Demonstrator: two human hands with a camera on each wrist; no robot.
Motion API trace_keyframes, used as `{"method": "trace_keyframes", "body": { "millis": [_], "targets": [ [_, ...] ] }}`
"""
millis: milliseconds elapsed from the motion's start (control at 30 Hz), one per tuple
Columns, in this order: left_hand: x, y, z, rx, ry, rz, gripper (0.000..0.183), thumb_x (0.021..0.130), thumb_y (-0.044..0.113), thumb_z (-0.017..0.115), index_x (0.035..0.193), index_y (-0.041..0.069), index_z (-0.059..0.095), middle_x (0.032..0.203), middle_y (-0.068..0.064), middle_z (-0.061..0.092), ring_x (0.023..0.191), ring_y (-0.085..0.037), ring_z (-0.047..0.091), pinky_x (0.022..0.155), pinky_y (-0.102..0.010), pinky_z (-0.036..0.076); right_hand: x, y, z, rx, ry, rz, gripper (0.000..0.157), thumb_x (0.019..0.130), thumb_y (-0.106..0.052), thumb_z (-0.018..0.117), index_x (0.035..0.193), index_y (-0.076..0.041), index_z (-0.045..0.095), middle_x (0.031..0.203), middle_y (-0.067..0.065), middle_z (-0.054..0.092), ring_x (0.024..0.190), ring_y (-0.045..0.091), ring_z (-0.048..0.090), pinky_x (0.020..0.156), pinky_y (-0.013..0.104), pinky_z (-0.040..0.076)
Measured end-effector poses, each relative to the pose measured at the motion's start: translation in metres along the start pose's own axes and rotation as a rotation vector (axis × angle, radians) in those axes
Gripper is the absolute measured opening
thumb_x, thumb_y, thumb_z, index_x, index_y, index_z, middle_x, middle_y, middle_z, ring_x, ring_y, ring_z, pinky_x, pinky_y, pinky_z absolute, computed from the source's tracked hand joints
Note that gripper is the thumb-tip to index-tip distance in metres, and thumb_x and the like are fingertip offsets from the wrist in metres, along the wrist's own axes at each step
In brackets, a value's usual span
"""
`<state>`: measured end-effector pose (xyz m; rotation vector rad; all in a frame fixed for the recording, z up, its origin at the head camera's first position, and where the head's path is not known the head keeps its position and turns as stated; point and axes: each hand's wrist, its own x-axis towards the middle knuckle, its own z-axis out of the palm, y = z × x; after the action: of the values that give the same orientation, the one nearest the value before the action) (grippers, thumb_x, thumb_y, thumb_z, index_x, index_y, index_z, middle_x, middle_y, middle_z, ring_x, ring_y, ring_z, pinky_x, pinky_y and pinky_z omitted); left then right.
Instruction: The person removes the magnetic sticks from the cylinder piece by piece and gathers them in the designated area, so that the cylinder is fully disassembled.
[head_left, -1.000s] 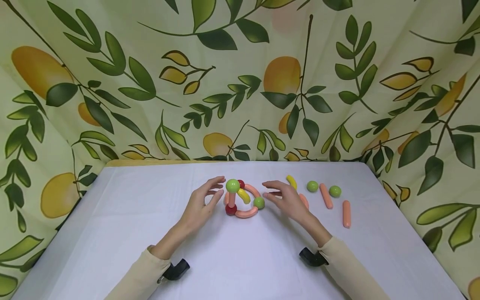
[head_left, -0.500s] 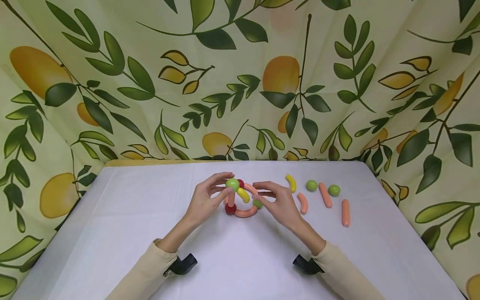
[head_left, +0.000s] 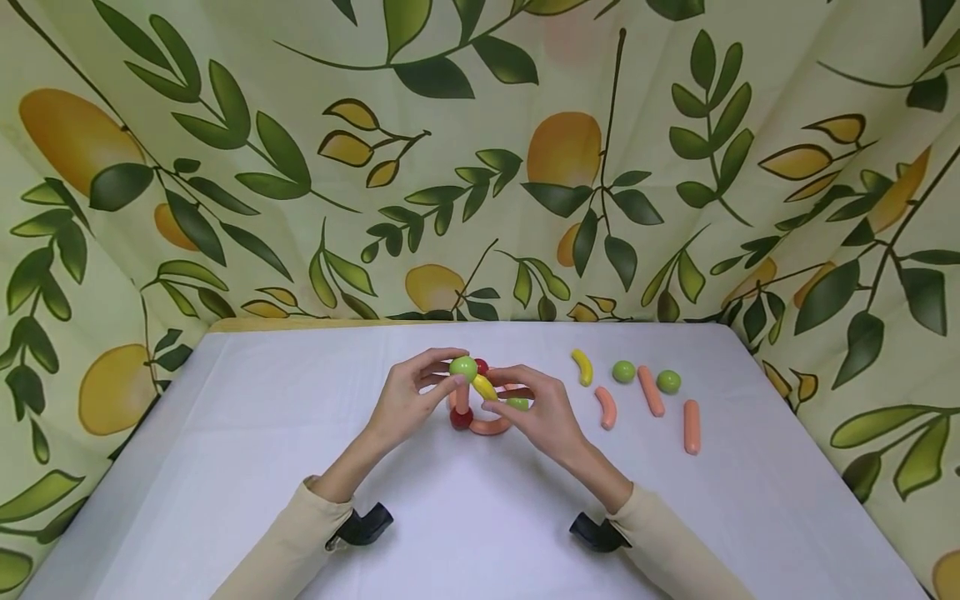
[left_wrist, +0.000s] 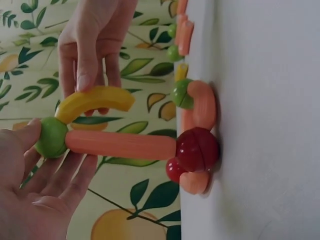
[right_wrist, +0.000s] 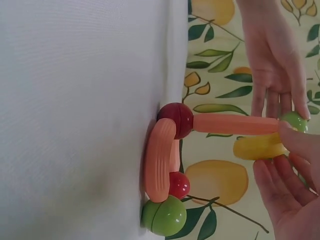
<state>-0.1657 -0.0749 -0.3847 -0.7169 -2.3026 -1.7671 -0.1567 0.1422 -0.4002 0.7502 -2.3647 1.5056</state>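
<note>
My left hand (head_left: pixel 408 392) holds a green ball (head_left: pixel 463 368) between thumb and fingers. Under that ball a straight pink rod (left_wrist: pixel 120 145) stands upright on a dark red ball (left_wrist: pixel 198 149) at table level. From the green ball a yellow curved stick (left_wrist: pixel 97 102) sticks out sideways, and my right hand (head_left: pixel 543 408) pinches it. The rod rises from a ring of curved pink sticks (right_wrist: pixel 159 160) joined by balls. A second green ball (right_wrist: pixel 165 216) and a smaller-looking red ball (right_wrist: pixel 179 185) belong to that ring. My right fingers partly hide the ring's far side in the head view.
Loose pieces lie to the right on the white-covered table (head_left: pixel 262 450): a yellow curved stick (head_left: pixel 582 367), a curved pink stick (head_left: pixel 606 407), two green balls (head_left: pixel 623 372) and two straight pink rods (head_left: pixel 692 427). A fruit-patterned curtain (head_left: pixel 480 167) hangs behind the table.
My left hand has moved right and taken hold of the top green ball. The right hand has come left, past the ring's green ball, and now pinches the yellow curved stick.
</note>
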Motion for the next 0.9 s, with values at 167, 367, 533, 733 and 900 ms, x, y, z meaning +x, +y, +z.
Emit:
{"method": "trace_keyframes", "body": {
  "millis": [167,367,533,733,900],
  "targets": [
    [0.0012,0.0,-0.0037,0.004,-0.01,-0.016,0.036,0.087,0.009,0.074,0.122,0.004,0.065,0.121,-0.01,0.067,0.104,-0.023,0.066,0.088,-0.03,0.055,0.0018,-0.0009,0.0023,0.03,0.008,0.004,0.038,0.075,-0.008,0.085,0.11,-0.005,0.072,0.104,0.004,0.073,0.094,0.019,0.069,0.076,0.031,0.059],
    [0.0002,-0.0025,-0.0028,0.013,-0.006,-0.008,0.037,0.088,0.01,0.073,0.123,0.003,0.065,0.121,-0.01,0.067,0.104,-0.023,0.067,0.088,-0.028,0.054,0.002,-0.0016,0.0062,0.023,-0.007,0.042,0.038,0.075,-0.006,0.084,0.111,-0.004,0.071,0.105,0.005,0.073,0.091,0.018,0.069,0.075,0.03,0.058],
    [-0.0001,-0.0031,-0.003,-0.001,-0.003,-0.004,0.037,0.087,0.009,0.074,0.122,0.004,0.065,0.12,-0.01,0.067,0.104,-0.023,0.067,0.087,-0.027,0.055,0.0018,-0.0034,0.0092,0.008,-0.001,0.082,0.037,0.075,-0.004,0.083,0.11,-0.003,0.072,0.102,0.007,0.073,0.091,0.021,0.069,0.075,0.03,0.059],
    [0.0011,-0.0036,-0.0027,0.008,-0.011,0.015,0.036,0.087,0.01,0.074,0.121,0.003,0.065,0.119,-0.011,0.067,0.103,-0.023,0.067,0.087,-0.028,0.055,0.0005,-0.0051,0.0089,0.083,-0.017,0.216,0.036,0.08,-0.005,0.08,0.114,-0.002,0.07,0.107,0.01,0.072,0.099,0.023,0.069,0.08,0.028,0.057],
    [0.0008,-0.0035,-0.0042,0.036,0.008,0.005,0.036,0.088,0.011,0.073,0.122,0.004,0.065,0.12,-0.01,0.067,0.102,-0.022,0.068,0.087,-0.028,0.055,-0.0008,-0.0049,0.0044,0.168,-0.033,0.301,0.037,0.084,-0.005,0.077,0.119,-0.002,0.067,0.114,0.011,0.069,0.106,0.025,0.066,0.085,0.028,0.055]
  ]
}}
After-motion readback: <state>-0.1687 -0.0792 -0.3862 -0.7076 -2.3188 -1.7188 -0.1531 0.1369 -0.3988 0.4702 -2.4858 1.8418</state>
